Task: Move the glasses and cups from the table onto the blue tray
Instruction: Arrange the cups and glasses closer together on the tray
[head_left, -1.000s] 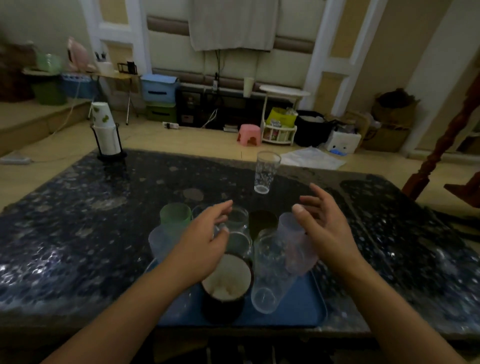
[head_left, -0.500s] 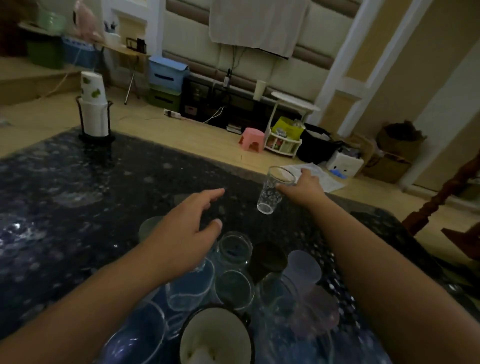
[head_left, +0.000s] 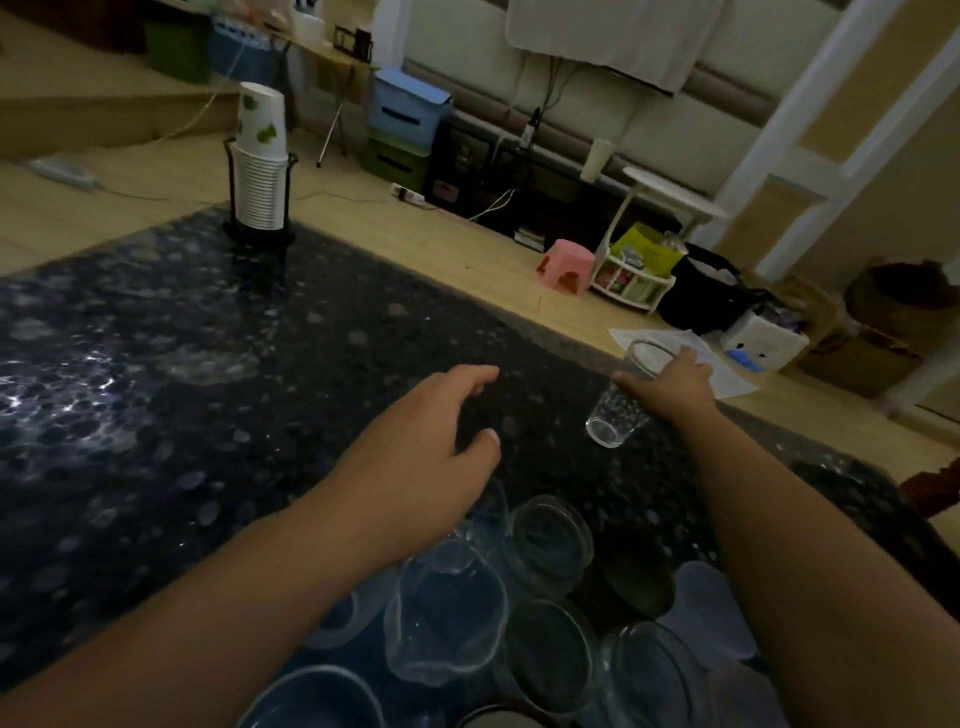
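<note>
A clear patterned glass (head_left: 618, 410) stands tilted near the far edge of the dark speckled table (head_left: 156, 374). My right hand (head_left: 672, 384) is wrapped around its upper part from the right. My left hand (head_left: 426, 457) hovers open over the table, just beyond a cluster of several clear glasses (head_left: 447, 608) and cups crowded at the bottom of the view. The blue tray (head_left: 358, 654) beneath them shows only as a blue patch between the glasses. A pale frosted cup (head_left: 711, 613) sits at the cluster's right, partly behind my right forearm.
A stack of white paper cups (head_left: 260, 171) in a black wire holder stands at the table's far left corner. Beyond the table's far edge are a pink stool (head_left: 566, 265), a white rack, papers and boxes on the floor.
My right hand reached out from beside the tray to the lone glass and closed on it; the glass now tilts. The view moved forward and down, and my left hand stayed open.
</note>
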